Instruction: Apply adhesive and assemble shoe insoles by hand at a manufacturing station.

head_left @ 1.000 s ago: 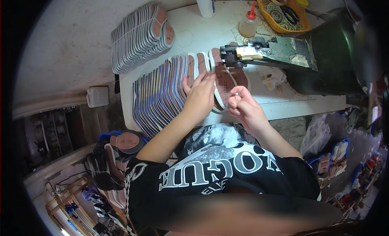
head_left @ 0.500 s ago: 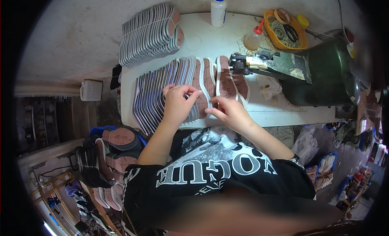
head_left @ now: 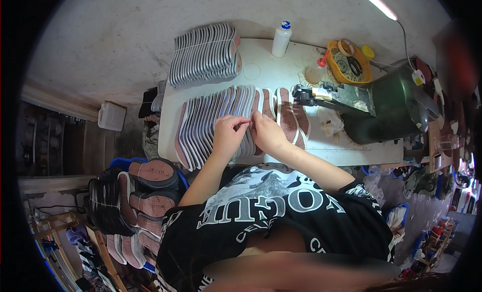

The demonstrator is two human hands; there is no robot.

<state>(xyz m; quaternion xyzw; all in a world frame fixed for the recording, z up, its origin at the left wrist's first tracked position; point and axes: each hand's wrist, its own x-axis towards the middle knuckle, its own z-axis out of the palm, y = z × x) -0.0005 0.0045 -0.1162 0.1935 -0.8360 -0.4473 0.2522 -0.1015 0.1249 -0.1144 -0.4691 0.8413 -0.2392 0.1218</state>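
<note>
Over the near side of a long row of shoe insoles (head_left: pixel 201 121) both hands meet, fingertips close together. My left hand (head_left: pixel 229 135) is closed in a pinch, its thumb and forefinger pointing right above the standing insoles. Beside it, my right hand (head_left: pixel 268 134) is closed too, fingers bent down by the edge of the row. Whatever lies between the fingertips is too small or hidden to make out. Brown-faced insoles (head_left: pixel 288 111) with white edges lie flatter at the row's right end, partly under the head of a green machine (head_left: pixel 346 99).
A tied stack of grey-edged insoles (head_left: pixel 203 53) stands at the back left of the white table (head_left: pixel 261 74). Behind are a white bottle (head_left: pixel 281 40), a red-tipped squeeze bottle (head_left: pixel 315 73) and a yellow basket (head_left: pixel 359 79) of bands. Bundled soles (head_left: pixel 153 174) fill a blue crate at lower left.
My right hand has moved left and up to meet my left hand, its fingers now closed. The view has tilted, so the table sits lower and a lamp shows at upper right.
</note>
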